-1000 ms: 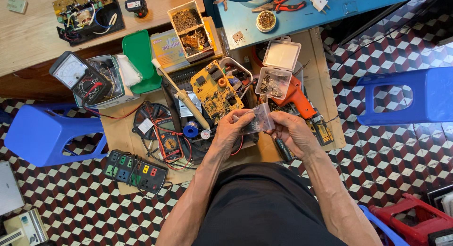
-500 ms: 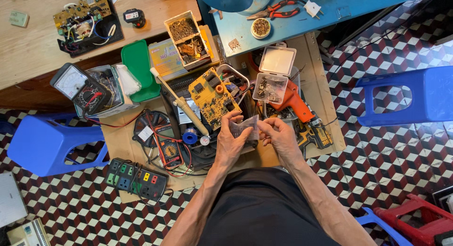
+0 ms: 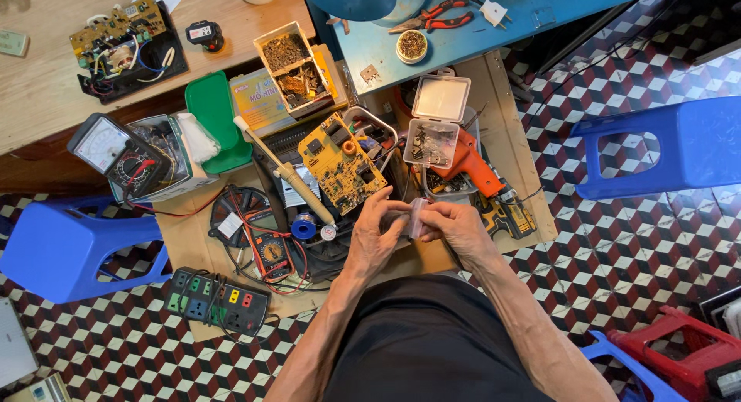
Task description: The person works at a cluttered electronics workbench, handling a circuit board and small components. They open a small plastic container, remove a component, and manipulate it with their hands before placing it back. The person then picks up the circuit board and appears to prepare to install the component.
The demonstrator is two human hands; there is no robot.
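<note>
Both my hands meet over the front of a low cardboard-covered work surface (image 3: 509, 109). My left hand (image 3: 378, 232) and my right hand (image 3: 455, 226) pinch a small clear plastic bag (image 3: 417, 215) between their fingertips. What the bag holds is too small to tell. Just beyond my hands lies a yellow circuit board (image 3: 340, 163), with a soldering iron (image 3: 289, 174) beside it. An open clear parts box (image 3: 434, 128) and an orange power drill (image 3: 471, 167) sit to the right of the board.
A multimeter (image 3: 270, 251) with red leads and a power strip (image 3: 216, 302) lie at the left. An analog meter (image 3: 108, 147), green lid (image 3: 210, 113), divided screw box (image 3: 293, 66) and blue stools (image 3: 69, 251) (image 3: 671, 143) surround the surface. Pliers (image 3: 436, 16) rest on the blue table.
My hands have shifted slightly on the clear bag, which now stands more upright between my fingertips. The view has drifted a little.
</note>
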